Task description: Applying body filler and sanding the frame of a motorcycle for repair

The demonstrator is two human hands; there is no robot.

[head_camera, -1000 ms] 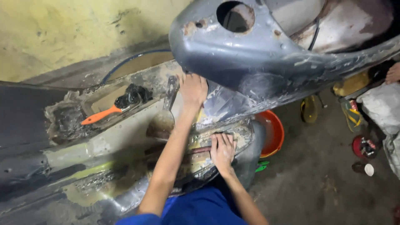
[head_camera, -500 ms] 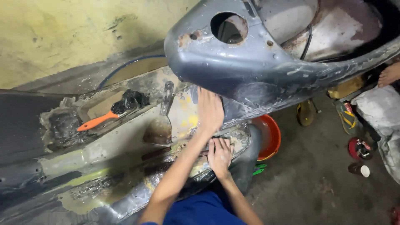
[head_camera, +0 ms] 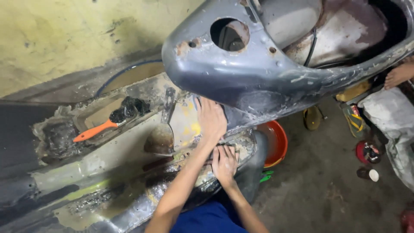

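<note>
The left hand (head_camera: 211,121) lies open and flat on the grey scooter body (head_camera: 241,82). The right hand (head_camera: 225,163) presses open on the floorboard (head_camera: 129,151) edge, near a putty knife (head_camera: 163,129).

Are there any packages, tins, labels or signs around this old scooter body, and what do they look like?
No signs or screens show.
Small round can: on the floor at right, red with a dark top.
Small jar: just below the can, dark with a white lid.
White sack: at the right edge, crumpled, plain.
Orange basin: round, on the floor behind the right hand.
</note>
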